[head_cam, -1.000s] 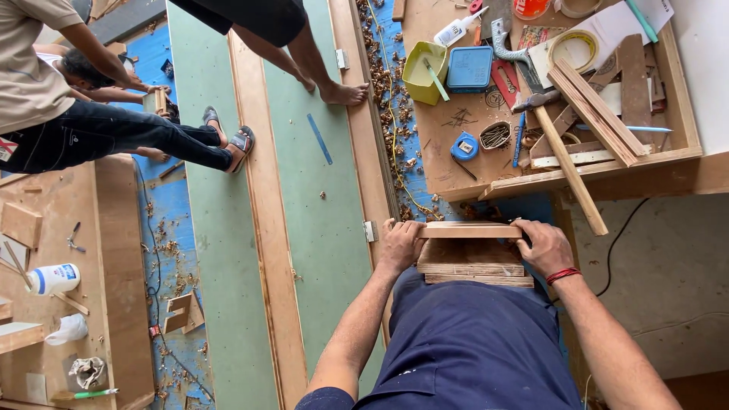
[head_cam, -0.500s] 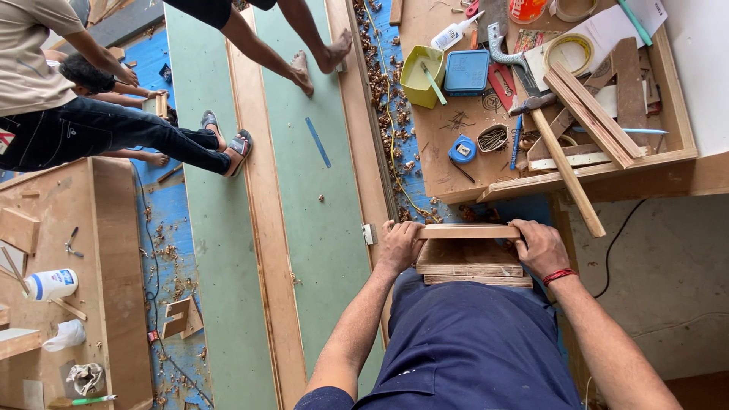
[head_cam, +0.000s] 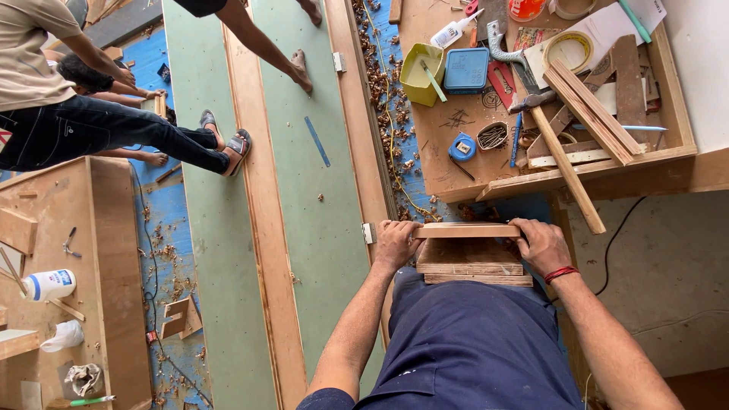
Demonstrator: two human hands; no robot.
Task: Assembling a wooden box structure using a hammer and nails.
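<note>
Gripping wooden box [head_cam: 469, 254] as before, left hand [head_cam: 398, 244], right hand [head_cam: 542, 247], unmoved

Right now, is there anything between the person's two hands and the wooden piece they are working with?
No, nothing visible does. The left hand grips one end of the wooden board and the right hand grips the other end, both touching it directly. Below the board is a stack of plywood pieces, resting against the person's lap.

Two hands [head_cam: 396, 244] [head_cam: 544, 244], one hammer [head_cam: 543, 121], one tape measure [head_cam: 461, 147], two glue bottles [head_cam: 456, 30] [head_cam: 49, 285] are counted.
</note>
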